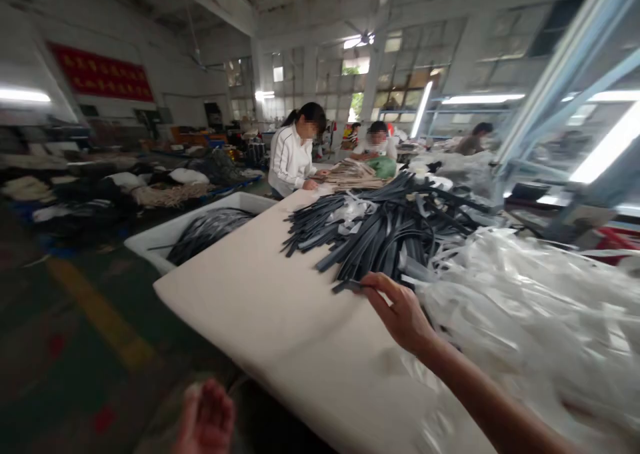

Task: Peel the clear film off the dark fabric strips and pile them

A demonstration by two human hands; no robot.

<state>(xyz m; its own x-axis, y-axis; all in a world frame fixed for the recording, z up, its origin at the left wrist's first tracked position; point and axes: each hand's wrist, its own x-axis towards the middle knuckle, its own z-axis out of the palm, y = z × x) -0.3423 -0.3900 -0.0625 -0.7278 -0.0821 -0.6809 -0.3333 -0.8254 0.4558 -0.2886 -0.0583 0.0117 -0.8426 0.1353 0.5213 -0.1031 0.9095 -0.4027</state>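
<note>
Over table (250,301) — right hand (400,311) pinches 1 dark strip (346,286).

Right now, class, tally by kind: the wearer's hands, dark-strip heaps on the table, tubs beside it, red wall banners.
Left hand and right hand: 2
Heap of dark strips: 1
Tub: 1
Red banner: 1
Total: 5

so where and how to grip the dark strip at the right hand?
Probably pinch the dark strip behind its tip, from the near right, as the right hand does: narrow tip points left over the table; other strips crowd its far side.
</note>
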